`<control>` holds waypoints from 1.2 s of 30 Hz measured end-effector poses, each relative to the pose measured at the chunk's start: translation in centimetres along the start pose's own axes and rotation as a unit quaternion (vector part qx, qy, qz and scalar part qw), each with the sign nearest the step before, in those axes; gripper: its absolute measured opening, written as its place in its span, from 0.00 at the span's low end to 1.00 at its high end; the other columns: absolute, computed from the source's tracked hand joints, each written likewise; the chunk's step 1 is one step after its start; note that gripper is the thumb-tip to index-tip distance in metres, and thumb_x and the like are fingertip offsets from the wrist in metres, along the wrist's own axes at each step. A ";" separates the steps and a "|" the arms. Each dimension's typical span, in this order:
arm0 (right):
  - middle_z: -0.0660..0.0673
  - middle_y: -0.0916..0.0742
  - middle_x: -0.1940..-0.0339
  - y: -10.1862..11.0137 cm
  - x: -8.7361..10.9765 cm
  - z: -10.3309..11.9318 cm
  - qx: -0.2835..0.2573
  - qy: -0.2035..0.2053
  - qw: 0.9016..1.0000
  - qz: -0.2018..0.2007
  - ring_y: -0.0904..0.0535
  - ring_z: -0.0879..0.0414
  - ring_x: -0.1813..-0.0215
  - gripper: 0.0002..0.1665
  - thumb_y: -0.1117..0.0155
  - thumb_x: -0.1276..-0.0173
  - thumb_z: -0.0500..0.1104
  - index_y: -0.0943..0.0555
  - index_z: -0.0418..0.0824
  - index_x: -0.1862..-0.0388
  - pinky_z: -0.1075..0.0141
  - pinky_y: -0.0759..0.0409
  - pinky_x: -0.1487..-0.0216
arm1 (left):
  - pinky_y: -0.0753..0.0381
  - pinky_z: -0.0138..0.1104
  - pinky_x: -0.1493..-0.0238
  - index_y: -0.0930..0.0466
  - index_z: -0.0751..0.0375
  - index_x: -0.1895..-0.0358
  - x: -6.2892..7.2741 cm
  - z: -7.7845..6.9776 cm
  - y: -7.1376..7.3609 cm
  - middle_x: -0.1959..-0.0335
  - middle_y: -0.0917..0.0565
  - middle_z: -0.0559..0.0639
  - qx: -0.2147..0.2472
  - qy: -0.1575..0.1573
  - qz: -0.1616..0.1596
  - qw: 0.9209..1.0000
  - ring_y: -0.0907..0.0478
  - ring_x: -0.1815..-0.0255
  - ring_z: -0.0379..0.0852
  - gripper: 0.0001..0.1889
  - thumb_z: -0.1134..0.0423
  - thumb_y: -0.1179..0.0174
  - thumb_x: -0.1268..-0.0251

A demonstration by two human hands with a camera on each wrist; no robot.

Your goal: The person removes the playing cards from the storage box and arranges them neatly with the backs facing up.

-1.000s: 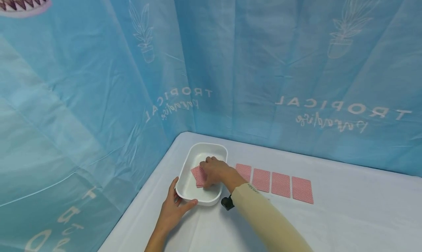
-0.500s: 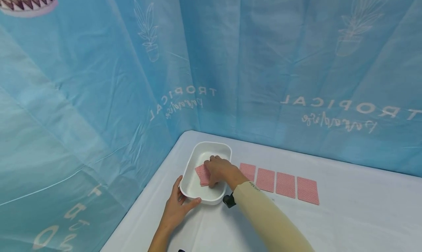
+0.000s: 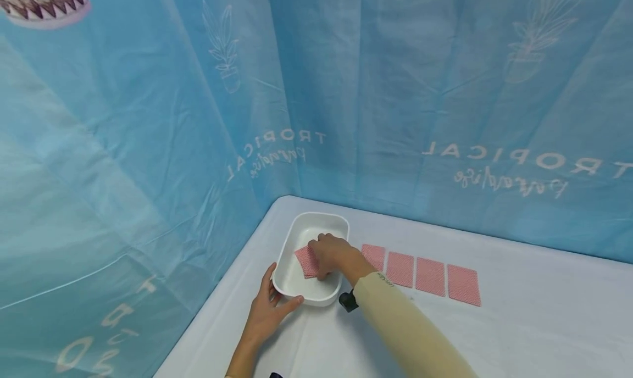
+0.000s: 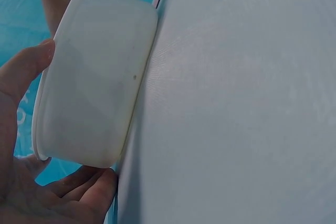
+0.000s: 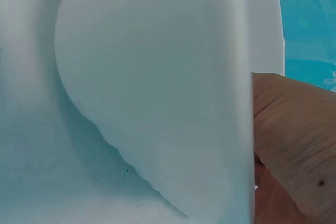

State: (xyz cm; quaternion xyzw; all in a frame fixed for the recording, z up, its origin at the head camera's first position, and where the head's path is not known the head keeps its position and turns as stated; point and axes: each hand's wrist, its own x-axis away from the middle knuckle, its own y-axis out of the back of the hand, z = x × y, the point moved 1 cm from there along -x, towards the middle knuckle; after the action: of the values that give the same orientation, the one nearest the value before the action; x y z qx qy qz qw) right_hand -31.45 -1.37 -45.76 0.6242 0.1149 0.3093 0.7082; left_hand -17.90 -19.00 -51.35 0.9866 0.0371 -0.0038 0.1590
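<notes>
A white rectangular tub (image 3: 286,282) stands on the table at the far left corner. My left hand (image 3: 264,312) grips its near left corner, thumb at the rim and fingers round the side; in the left wrist view, the tub's outer wall (image 4: 100,77) sits between thumb and fingers. Inside the tub lies a small, slightly fanned pile of red-backed playing cards (image 3: 305,261). My right hand (image 3: 328,255) reaches over the right rim and holds the pile's right side with curled fingers. In the right wrist view, the tub wall (image 5: 157,77) hides those fingers.
Right of the tub, several red-backed cards lie face down in a row, among them a middle card (image 3: 400,269) and an end card (image 3: 464,285). A white cloth covers the table (image 3: 534,317). Blue printed curtains (image 3: 386,109) enclose the back and left sides.
The head view has shifted slightly, so everything appears a little further right. Both hands, the tub and the cards keep nearly the same positions relative to each other.
</notes>
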 end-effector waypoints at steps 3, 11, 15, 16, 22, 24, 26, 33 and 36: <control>0.52 0.24 0.56 0.1 0.2 -0.3 0.000 0.000 1.000 0.000 0.30 0.56 0.52 0.43 0.20 0.54 0.51 0.27 0.50 0.38 0.63 0.23 0.52 | 0.33 0.45 0.34 0.52 0.46 0.24 -0.1 0.1 -0.2 0.29 0.37 0.57 -0.009 0.001 -0.003 1.000 0.37 0.31 0.56 0.53 0.53 0.25 0.50; 0.50 0.24 0.52 0.1 0.2 -0.8 -0.015 0.004 1.000 -0.009 0.31 0.55 0.50 0.46 0.19 0.55 0.52 0.28 0.49 0.35 0.62 0.22 0.51 | 0.32 0.45 0.35 0.52 0.44 0.24 -0.4 0.1 -0.3 0.30 0.36 0.57 -0.023 0.002 -0.010 1.000 0.36 0.32 0.57 0.52 0.54 0.25 0.50; 0.50 0.25 0.49 0.1 0.0 -0.9 -0.020 0.009 1.000 -0.012 0.32 0.55 0.47 0.48 0.19 0.56 0.53 0.28 0.49 0.34 0.63 0.23 0.50 | 0.32 0.44 0.35 0.52 0.44 0.24 -0.2 0.0 -0.4 0.29 0.37 0.57 -0.018 0.004 -0.010 1.000 0.36 0.32 0.57 0.52 0.54 0.25 0.50; 0.50 0.25 0.48 0.1 0.0 -0.9 -0.021 0.011 1.000 -0.012 0.32 0.55 0.47 0.48 0.19 0.56 0.53 0.28 0.49 0.35 0.63 0.23 0.49 | 0.32 0.44 0.35 0.51 0.44 0.25 -0.2 0.0 -0.3 0.29 0.37 0.57 -0.017 0.006 -0.010 1.000 0.36 0.32 0.57 0.52 0.54 0.25 0.50; 0.49 0.27 0.46 0.2 0.0 -0.7 -0.017 0.011 1.000 -0.012 0.34 0.55 0.44 0.49 0.19 0.55 0.54 0.28 0.47 0.34 0.65 0.23 0.49 | 0.32 0.44 0.35 0.51 0.43 0.25 -0.1 0.0 -0.3 0.29 0.38 0.57 -0.016 0.006 -0.011 1.000 0.37 0.31 0.57 0.52 0.52 0.25 0.50; 0.49 0.27 0.44 0.1 0.0 -0.8 -0.012 0.007 1.000 -0.012 0.34 0.55 0.43 0.51 0.19 0.55 0.54 0.30 0.47 0.32 0.65 0.23 0.48 | 0.32 0.44 0.35 0.51 0.42 0.25 -0.1 0.1 -0.2 0.29 0.37 0.57 -0.015 0.003 -0.010 1.000 0.37 0.31 0.57 0.52 0.52 0.25 0.50; 0.48 0.28 0.43 0.1 0.0 -0.8 -0.008 0.006 1.000 -0.011 0.35 0.55 0.43 0.53 0.19 0.55 0.55 0.32 0.47 0.30 0.65 0.24 0.47 | 0.32 0.45 0.35 0.51 0.42 0.25 -0.1 0.0 -0.2 0.29 0.37 0.58 -0.016 0.003 -0.011 1.000 0.36 0.31 0.57 0.52 0.52 0.25 0.50; 0.48 0.28 0.43 0.8 0.5 -0.8 -0.012 0.006 1.000 -0.007 0.35 0.54 0.43 0.53 0.18 0.56 0.54 0.32 0.47 0.30 0.64 0.22 0.49 | 0.31 0.44 0.36 0.52 0.44 0.24 -0.1 0.1 -0.3 0.29 0.37 0.58 -0.027 0.013 -0.017 0.999 0.36 0.32 0.57 0.52 0.52 0.25 0.50; 0.48 0.28 0.44 1.2 0.7 -0.7 -0.012 0.014 1.000 -0.007 0.35 0.55 0.43 0.53 0.19 0.54 0.53 0.32 0.47 0.30 0.65 0.22 0.49 | 0.31 0.44 0.35 0.52 0.43 0.24 -0.1 0.1 -0.3 0.29 0.37 0.58 -0.025 0.014 -0.018 0.999 0.36 0.32 0.57 0.52 0.53 0.25 0.50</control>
State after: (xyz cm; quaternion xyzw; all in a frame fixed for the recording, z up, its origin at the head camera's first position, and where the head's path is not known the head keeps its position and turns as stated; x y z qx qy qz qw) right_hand -31.66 -0.41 -44.62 0.6102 0.1259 0.3145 0.7162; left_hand -18.02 -18.82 -51.56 0.9814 0.0568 0.0083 0.1831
